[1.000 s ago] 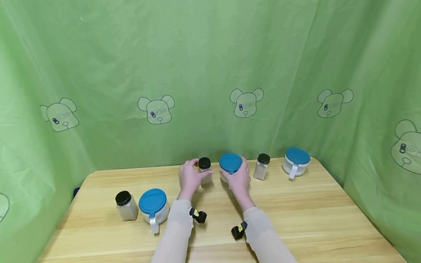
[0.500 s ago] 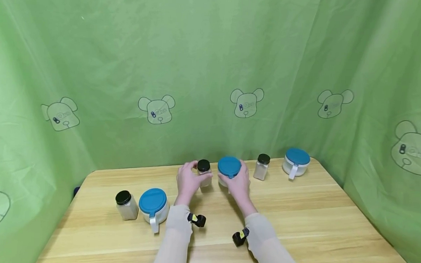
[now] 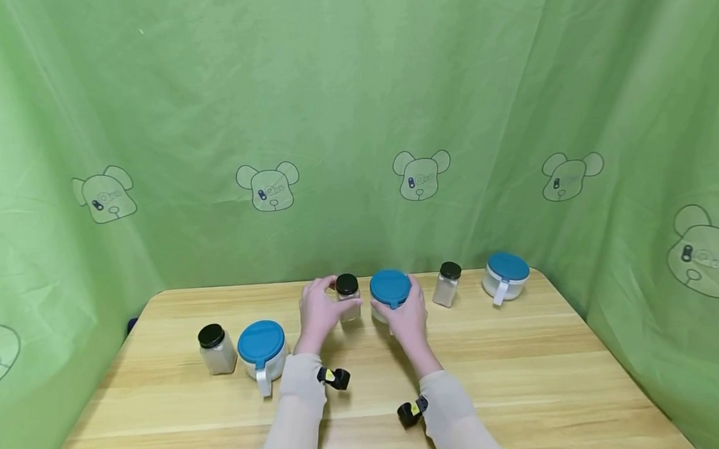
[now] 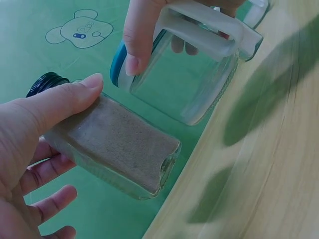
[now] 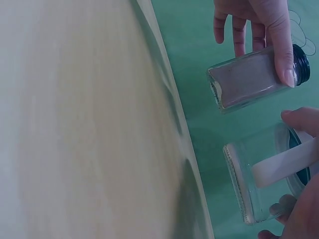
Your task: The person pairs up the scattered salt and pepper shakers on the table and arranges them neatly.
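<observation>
My left hand [image 3: 321, 309] grips a square glass spice jar [image 4: 114, 139] with a black screw lid, its thumb and fingers on opposite sides near the lid. Greyish-brown powder fills that jar. To its right, my right hand [image 3: 408, 312] holds a round glass seasoning jar [image 3: 389, 288] by its sides near the blue lid. A white handle [image 5: 284, 167] sticks out from this jar, whose glass looks see-through in both wrist views. The two jars are side by side and apart, raised above the wooden table [image 4: 279, 164], with shadows separate from their bases.
At the left stand a black-lidded jar [image 3: 218, 355] and a blue-lidded handled jar [image 3: 261, 343]. Farther right, along the back, are another black-lidded jar [image 3: 446, 287] and blue-lidded jar [image 3: 506, 279]. A green curtain [image 3: 339, 118] hangs right behind the table's back edge.
Both hands, with the spice jar and the seasoning jar, have shifted slightly toward me and a little left. The other jars have stayed in place.
</observation>
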{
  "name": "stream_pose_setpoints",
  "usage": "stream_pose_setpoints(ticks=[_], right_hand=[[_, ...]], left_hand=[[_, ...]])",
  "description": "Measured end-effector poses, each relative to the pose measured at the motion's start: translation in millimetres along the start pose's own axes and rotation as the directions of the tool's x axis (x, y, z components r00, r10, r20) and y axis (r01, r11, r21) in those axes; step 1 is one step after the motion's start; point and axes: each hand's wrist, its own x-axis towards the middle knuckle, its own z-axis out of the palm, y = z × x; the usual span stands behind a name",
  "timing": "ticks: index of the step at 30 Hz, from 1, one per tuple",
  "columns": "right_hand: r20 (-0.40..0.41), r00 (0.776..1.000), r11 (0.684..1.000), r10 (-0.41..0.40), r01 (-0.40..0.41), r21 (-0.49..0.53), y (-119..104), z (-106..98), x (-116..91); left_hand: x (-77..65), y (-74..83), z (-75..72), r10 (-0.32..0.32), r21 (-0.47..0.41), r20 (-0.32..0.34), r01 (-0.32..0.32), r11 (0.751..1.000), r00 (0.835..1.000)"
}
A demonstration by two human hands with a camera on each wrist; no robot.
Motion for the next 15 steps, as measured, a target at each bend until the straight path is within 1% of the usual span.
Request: stream_pose_setpoints(ticks=[8, 12, 15], right_hand=[[-0.002, 1.000, 1.000, -0.024, 0.024, 0.020, 1.1, -0.8, -6.2], [0.014, 1.000, 0.999, -0.020, 0.019, 0.040, 0.9, -2.0, -9.9], [0.026, 1.000, 0.999, -0.013, 0.012, 0.046, 0.5, -2.9, -13.1]], left_hand=[[-6.0, -2.2, -2.3, 0.028, -0.019, -0.006, -0.028, 0.999, 1.000], [-9.0, -1.8, -3.9, 0.028, -0.029, 0.004, -0.028, 0.999, 1.000], [-11.7, -0.8, -5.8, 0.017, -0.031, 0.016, -0.016, 0.999, 1.000]])
